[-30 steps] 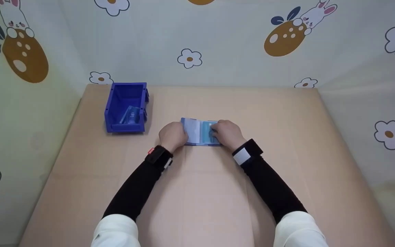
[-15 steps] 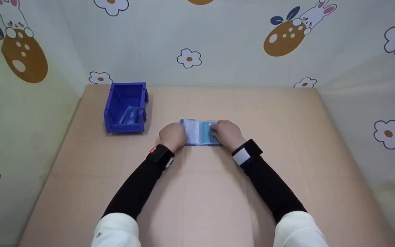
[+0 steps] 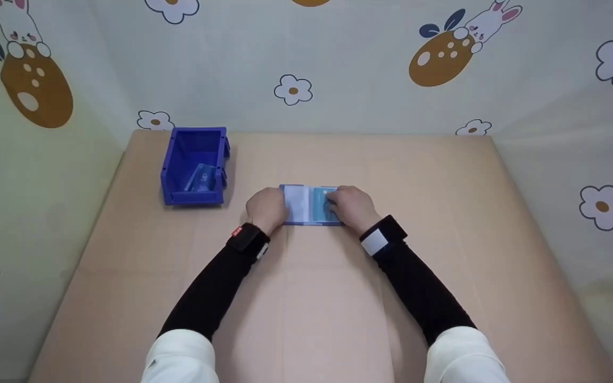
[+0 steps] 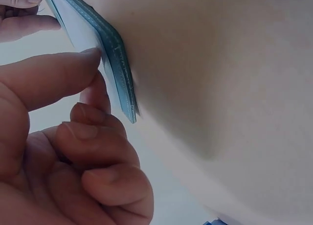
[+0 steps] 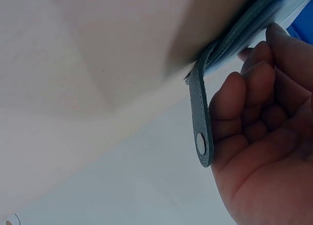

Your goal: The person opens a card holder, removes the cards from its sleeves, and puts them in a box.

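Note:
A blue card holder (image 3: 297, 205) lies spread at the middle of the table, a pale sleeve page at left and a turquoise card (image 3: 319, 201) behind the sleeve at right. At its left edge my left hand (image 3: 266, 208) pinches the sleeve page between thumb and index finger; the left wrist view shows this beside the stitched cover (image 4: 117, 54). My right hand (image 3: 355, 208) grips the right side, its fingertips over the turquoise card. A strap with a metal snap (image 5: 200, 112) sticks out from the cover in the right wrist view. The right fingers hide part of the card.
Left of the hands stands a blue plastic bin (image 3: 193, 198) with a few blue cards (image 3: 206, 178) inside. The cardboard-coloured table (image 3: 418, 175) meets patterned cloth walls (image 3: 359, 69) at its back and sides.
The left hand shifts very slightly left and up, and the left page lies a little flatter. The right hand stays in place.

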Demonstrator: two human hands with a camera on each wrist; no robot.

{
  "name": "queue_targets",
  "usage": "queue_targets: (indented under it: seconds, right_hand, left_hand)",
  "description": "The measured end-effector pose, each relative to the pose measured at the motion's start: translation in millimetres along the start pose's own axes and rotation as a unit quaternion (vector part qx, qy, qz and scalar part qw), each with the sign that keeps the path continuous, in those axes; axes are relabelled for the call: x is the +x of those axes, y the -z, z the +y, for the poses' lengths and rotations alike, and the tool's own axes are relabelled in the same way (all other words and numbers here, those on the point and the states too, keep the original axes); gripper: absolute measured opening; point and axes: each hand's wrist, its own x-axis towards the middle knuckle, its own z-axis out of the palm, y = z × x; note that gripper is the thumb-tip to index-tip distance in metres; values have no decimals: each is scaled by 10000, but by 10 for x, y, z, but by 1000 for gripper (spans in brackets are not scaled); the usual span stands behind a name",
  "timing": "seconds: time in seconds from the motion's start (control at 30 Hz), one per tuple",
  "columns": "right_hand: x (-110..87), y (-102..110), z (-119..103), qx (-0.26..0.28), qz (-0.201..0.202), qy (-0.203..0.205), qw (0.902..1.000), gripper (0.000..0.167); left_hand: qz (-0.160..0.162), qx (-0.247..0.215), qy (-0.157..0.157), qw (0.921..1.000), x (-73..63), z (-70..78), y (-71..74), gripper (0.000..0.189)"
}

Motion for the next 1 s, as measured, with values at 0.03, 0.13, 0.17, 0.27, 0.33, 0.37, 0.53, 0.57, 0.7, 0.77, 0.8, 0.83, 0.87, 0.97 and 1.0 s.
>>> queue_targets:
  seconds: [0.03,0.13,0.17,0.27,0.33,0.37,0.53,0.57,0.7,0.77,0.8,0.83,0.87,0.97,1.0]
  right_hand:
    - [0,1,-1,15,-4,-2,10000,21]
    - [4,0,-1,24,5,15,10000,22]
    - [5,0,0,12,6,21,10000,22]
    - [9,8,4,-3,-5,7,10000,24]
    - [11,24,9,15,-11,-9,10000,24]
    - [12,36,12,35,-15,-28,10000,25]
    - [23,109,56,237,45,-152,9996,28]
    - [24,121,70,272,64,-193,9994,28]
    - [29,145,125,269,127,-300,9991,27]
    - [31,145,146,257,115,-324,9991,26]
    - [30,144,153,249,95,-330,9991,25]
    - [32,141,158,252,74,-336,9991,25]
    - [33,140,161,246,50,-340,9991,25]
    - [39,132,162,202,-26,-386,9990,27]
    - [42,128,161,182,-49,-405,9990,27]
  left_hand:
    - [14,-10,-33,10000,1,-3,-2,17]
    - [25,-32,-106,9999,1,-7,-8,18]
    - [21,-50,-114,9999,1,-7,-10,19]
    - [19,-75,-74,9999,0,-7,-14,19]
    - [60,-92,-69,9999,-1,-5,-24,19]
    - [78,-91,-72,9999,-1,-4,-27,19]
    - [157,-62,-128,9998,-7,1,-33,19]
    - [150,-60,-129,9998,-8,4,-31,19]
    - [145,-44,-116,9998,-6,4,-34,19]
    - [149,-39,-96,9998,-3,4,-38,19]
    - [153,-50,-82,9998,-2,4,-39,19]
    - [166,-62,-71,9998,-1,2,-42,20]
    - [180,-72,-61,9998,-1,1,-44,20]
    - [233,-116,-64,9996,-2,-5,-50,20]
    - [251,-135,-71,9996,-3,-8,-52,20]
